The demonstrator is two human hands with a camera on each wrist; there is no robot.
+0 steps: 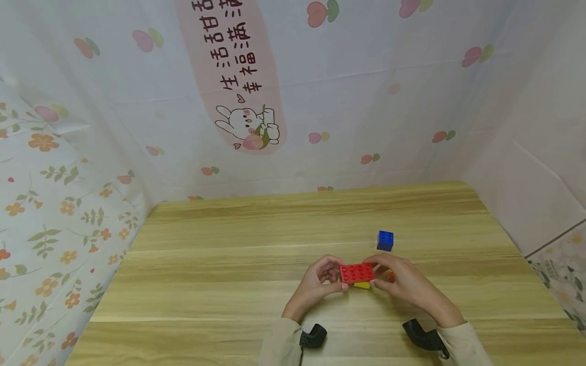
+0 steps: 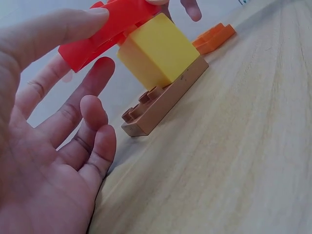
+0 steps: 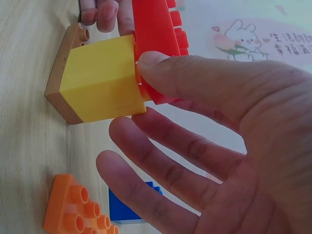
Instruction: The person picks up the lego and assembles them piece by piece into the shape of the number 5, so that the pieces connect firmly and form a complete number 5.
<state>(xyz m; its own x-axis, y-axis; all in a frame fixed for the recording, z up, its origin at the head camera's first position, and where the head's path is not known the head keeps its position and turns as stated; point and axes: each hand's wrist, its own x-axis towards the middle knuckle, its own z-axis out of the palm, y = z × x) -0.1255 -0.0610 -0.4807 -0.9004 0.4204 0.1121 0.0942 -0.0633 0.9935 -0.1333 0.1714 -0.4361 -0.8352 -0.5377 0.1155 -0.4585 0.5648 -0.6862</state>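
Observation:
A red toy brick (image 1: 357, 273) with studs spans the space between both hands. My left hand (image 1: 318, 282) pinches its left end between thumb and forefinger, the other fingers loosely bent. At its right end my right hand (image 1: 400, 277) pinches it too, thumb on the near side. Beneath lies a yellow block (image 2: 161, 48), standing on a flat brown brick (image 2: 168, 100) whose studs show at one end. The red brick sits at a slight tilt against the yellow block's top; whether it is fully seated I cannot tell.
An orange brick (image 3: 73, 204) lies on the table beside the brown one, partly behind my right hand in the head view. Farther back stands a blue brick (image 1: 385, 240). The wooden table (image 1: 220, 284) ends at a patterned cloth (image 1: 320, 168) hanging behind it.

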